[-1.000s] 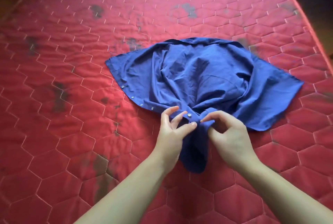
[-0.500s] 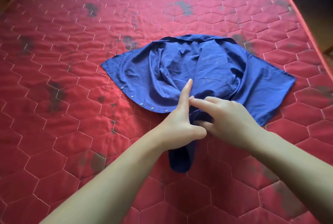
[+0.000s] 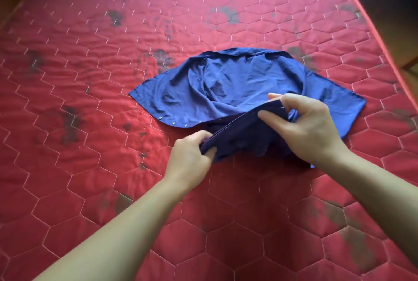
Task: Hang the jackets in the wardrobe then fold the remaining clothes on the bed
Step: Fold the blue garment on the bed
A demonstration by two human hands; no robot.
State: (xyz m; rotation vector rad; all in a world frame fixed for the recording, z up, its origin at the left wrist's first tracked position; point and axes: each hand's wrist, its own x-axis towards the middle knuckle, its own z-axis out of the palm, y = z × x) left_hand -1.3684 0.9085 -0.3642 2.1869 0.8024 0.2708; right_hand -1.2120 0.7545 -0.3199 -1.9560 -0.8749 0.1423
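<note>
Blue shirt (image 3: 228, 86) lies crumpled on red quilted mattress (image 3: 90, 65), snaps along its near left edge; left hand (image 3: 192, 158) and right hand (image 3: 303, 126) each pinch a raised fold of its near hem.

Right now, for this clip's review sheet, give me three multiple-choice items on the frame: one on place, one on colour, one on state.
1. Where does the shirt lie?
A. on the red mattress
B. on a wooden floor
C. on a hanger

2. What colour is the shirt?
A. green
B. blue
C. white

3. What are the hands doing?
A. both resting flat, off the cloth
B. only one touches the cloth
C. both pinch the shirt's near edge

Answers: 1 A, red quilting shows all round it; 2 B, the cloth is blue throughout; 3 C, the left hand and right hand each have fingers curled on the raised near edge.
</note>
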